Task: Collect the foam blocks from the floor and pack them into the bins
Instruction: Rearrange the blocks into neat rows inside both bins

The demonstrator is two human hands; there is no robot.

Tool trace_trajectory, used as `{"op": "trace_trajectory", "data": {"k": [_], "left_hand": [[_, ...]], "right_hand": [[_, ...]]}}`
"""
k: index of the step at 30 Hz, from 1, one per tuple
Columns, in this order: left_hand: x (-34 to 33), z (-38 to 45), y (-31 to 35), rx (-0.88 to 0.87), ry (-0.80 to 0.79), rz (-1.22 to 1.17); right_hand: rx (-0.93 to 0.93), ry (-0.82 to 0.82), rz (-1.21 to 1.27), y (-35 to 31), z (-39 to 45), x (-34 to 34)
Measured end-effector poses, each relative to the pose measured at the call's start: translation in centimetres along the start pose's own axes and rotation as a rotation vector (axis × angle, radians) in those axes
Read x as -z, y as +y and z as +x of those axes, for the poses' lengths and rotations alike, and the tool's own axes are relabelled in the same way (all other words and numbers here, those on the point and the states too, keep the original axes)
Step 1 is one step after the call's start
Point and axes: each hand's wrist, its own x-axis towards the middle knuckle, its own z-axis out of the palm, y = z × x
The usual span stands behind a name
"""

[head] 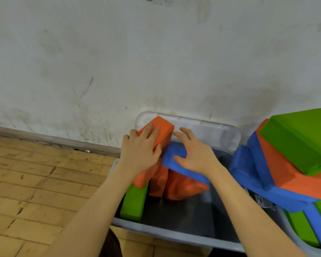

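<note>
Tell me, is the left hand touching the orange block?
Touching. The head view shows the left hand lying on the orange block, fingers spread over its top face and thumb against its side.

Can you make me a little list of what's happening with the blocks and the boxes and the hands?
left hand: grips orange block
right hand: rests on blue block
near bin: holds orange, blue and green block, part of floor bare
right bin: piled above its rim
top of pile: big green block
</note>
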Motion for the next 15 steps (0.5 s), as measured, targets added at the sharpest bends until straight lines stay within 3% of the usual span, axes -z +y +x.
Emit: {"op": "trace_trajectory", "data": {"k": [4,11,15], "left_hand": [[0.1,0.2,0.3,0.0,0.009,0.03],[1.0,-0.7,4.0,-0.033,0.13,0.005],[0.8,-1.7,6.2,0.025,0.133,-0.062]], "right_hand": [[-0.046,-0.097,0.007,1.2,-0.8,-2.0],[-0.115,-0.028,0.051,4.7,-3.3,-2.9],[-0.192,-0.166,0.128,7.4,-5.3,-5.7]]}}
